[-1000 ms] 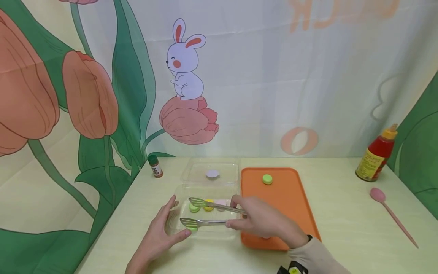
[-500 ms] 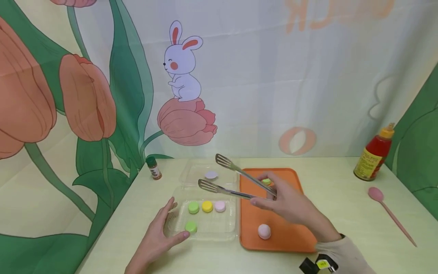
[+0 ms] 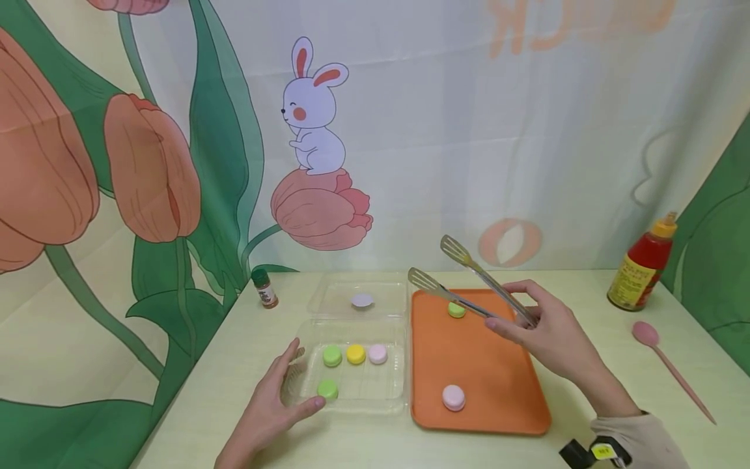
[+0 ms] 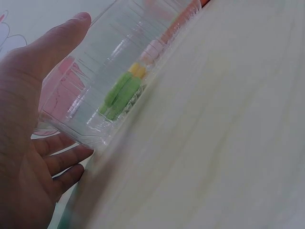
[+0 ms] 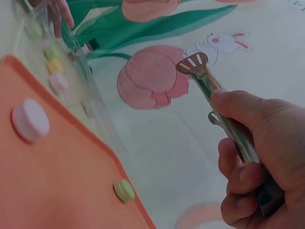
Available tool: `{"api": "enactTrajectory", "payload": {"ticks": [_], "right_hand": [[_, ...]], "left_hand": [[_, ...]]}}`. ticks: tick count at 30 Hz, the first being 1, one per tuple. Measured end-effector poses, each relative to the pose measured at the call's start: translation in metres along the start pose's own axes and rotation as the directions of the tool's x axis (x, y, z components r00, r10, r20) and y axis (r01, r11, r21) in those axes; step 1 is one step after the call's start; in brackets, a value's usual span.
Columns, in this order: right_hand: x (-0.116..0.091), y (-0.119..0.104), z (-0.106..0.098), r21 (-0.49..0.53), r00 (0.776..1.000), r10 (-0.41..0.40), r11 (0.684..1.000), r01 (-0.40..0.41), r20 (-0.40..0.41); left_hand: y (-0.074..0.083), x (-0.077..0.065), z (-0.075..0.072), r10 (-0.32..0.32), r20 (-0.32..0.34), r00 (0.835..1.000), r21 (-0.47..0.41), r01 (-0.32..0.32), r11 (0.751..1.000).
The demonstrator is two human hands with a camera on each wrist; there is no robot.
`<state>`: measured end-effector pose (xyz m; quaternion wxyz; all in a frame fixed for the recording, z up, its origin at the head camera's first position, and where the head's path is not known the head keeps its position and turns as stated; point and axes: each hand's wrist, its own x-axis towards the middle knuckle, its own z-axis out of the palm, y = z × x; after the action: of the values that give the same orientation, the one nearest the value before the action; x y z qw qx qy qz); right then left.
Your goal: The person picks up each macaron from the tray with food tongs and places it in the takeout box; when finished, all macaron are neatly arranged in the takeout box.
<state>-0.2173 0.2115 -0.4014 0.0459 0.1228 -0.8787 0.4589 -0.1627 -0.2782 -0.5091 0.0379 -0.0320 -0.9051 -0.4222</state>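
My left hand point(image 3: 272, 404) rests at the left end of a clear plastic clamshell box point(image 3: 375, 409), thumb and fingers spread along its sides. Inside the box's base lie a green macaron point(image 3: 332, 355), a yellow macaron point(image 3: 355, 354) and a pink macaron point(image 3: 377, 354) in a row, with another green macaron point(image 3: 327, 389) nearer the thumb. Over the right side of the orange tray point(image 3: 492, 365), my right hand point(image 3: 559, 335) grips metal tongs point(image 5: 231, 129), their slotted tips apart with nothing between them. On the tray sit a pink macaron point(image 3: 454, 397) and a green macaron point(image 3: 456, 310).
The box's lid point(image 3: 334, 299) lies folded back with a pale round sticker point(image 3: 362, 300) on it. A green-capped spice jar point(image 3: 265, 288) stands back left. At right are a red sauce bottle point(image 3: 641, 264) and a pink spoon point(image 3: 659, 352). A printed curtain point(image 3: 422, 163) hangs behind.
My right hand has carried the tongs up and rightward, from over the box to over the tray's right side. My left hand has stayed at the box.
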Motion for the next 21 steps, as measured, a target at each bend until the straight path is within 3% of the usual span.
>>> {"api": "enactTrajectory", "payload": {"ticks": [9,21], "right_hand": [[0.0,0.032,-0.011,-0.051,0.997,0.062,0.997,-0.065,-0.046],[0.007,0.065,0.006,-0.159,0.999,0.049,0.986,-0.051,-0.016]], "left_hand": [[-0.001,0.001,0.001,0.003,-0.002,1.0,0.01,-0.003,1.0],[-0.001,0.0,0.001,0.008,-0.005,1.0,-0.003,-0.008,1.0]]}}
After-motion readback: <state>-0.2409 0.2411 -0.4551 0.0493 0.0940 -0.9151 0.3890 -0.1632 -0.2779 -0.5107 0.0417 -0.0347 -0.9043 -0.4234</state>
